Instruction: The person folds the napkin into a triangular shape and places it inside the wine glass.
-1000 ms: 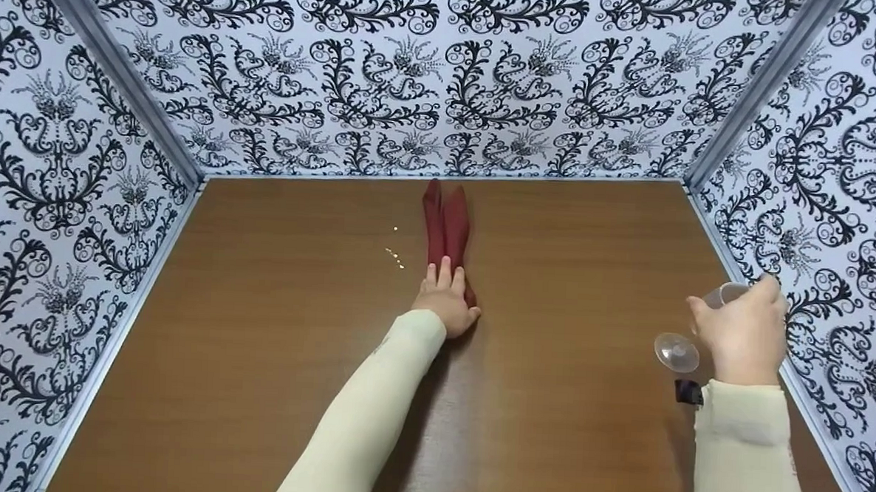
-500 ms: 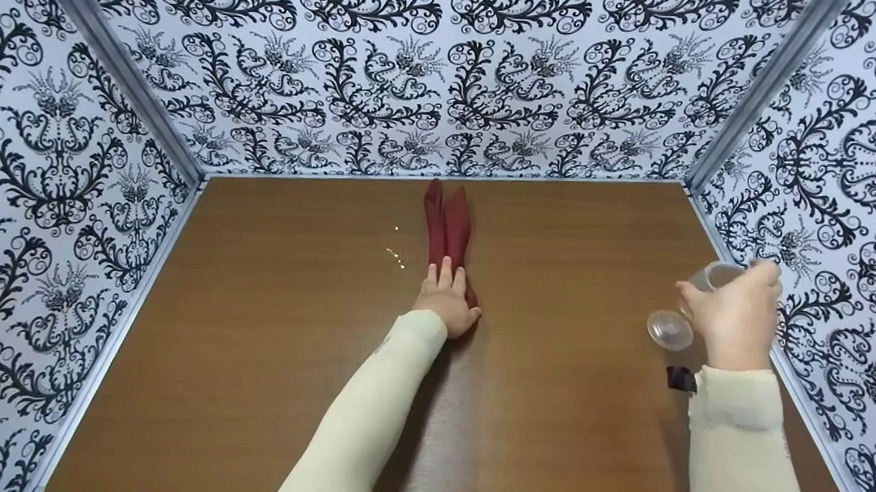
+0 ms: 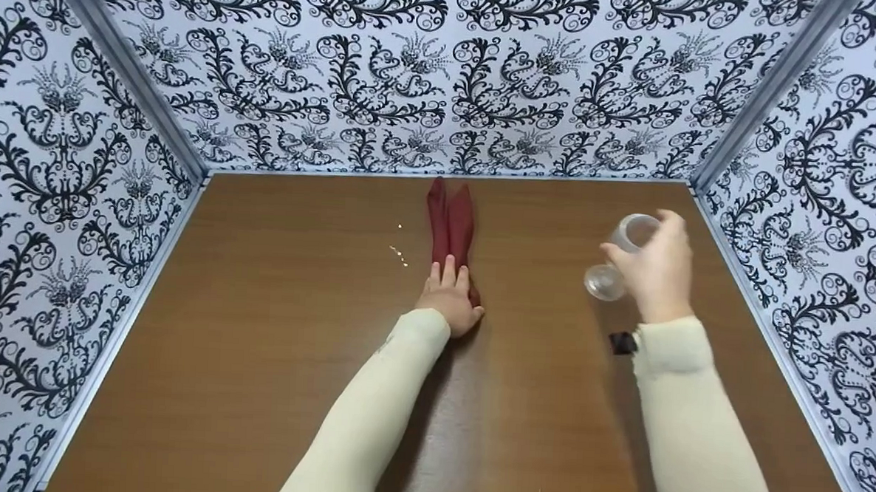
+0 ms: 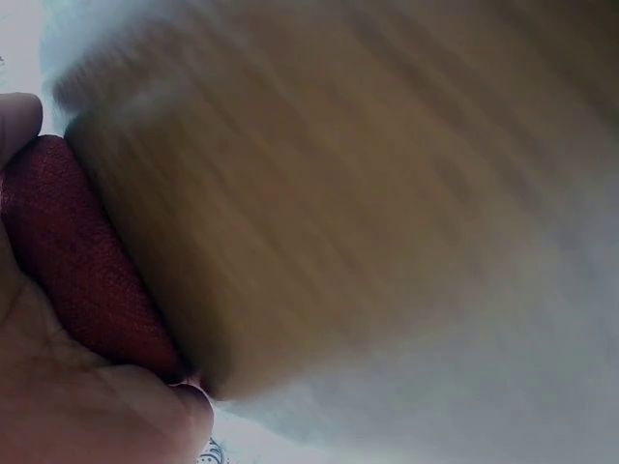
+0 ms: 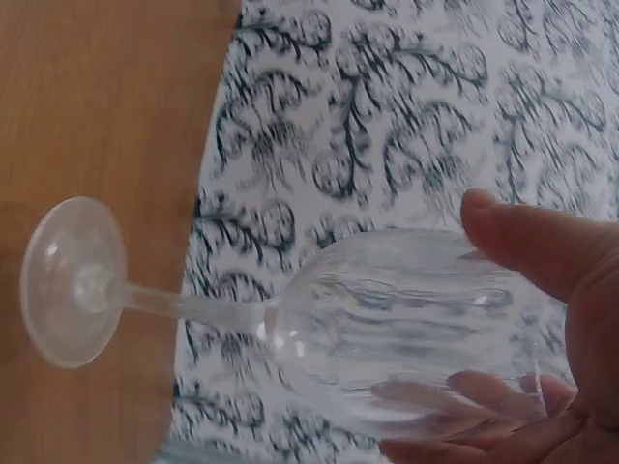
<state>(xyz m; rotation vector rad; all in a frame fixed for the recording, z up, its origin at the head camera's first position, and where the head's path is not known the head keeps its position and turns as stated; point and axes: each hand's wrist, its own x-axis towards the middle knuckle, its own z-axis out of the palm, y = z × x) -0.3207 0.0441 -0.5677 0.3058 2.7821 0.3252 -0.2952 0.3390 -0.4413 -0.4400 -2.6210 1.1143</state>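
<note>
My left hand point(image 3: 449, 306) rests on a folded dark-red cloth napkin point(image 3: 459, 225), its fingers straight and pointing away. Two pointed ends of the napkin reach toward the back edge of the table. In the left wrist view, the rolled red cloth point(image 4: 87, 261) lies along the palm and thumb. Over on the right, my right hand point(image 3: 662, 274) grips a clear stemmed wine glass point(image 5: 397, 329) by the upper bowl, above the tabletop. Thumb and fingers go around opposite sides of the bowl. The glass looks empty and leans, its foot point(image 5: 73, 280) toward the left in the right wrist view.
A brown wood-look table point(image 3: 270, 357) lies under both hands. Walls with black-and-white scroll pattern point(image 3: 386, 81) enclose its back and both sides, with grey corner posts. Small bright flecks point(image 3: 399, 255) show left of the napkin. A small black piece point(image 3: 623, 343) sits at the right cuff.
My right hand has carried the wine glass leftward and farther toward the back, away from the right wall. The left hand has stayed on the napkin.
</note>
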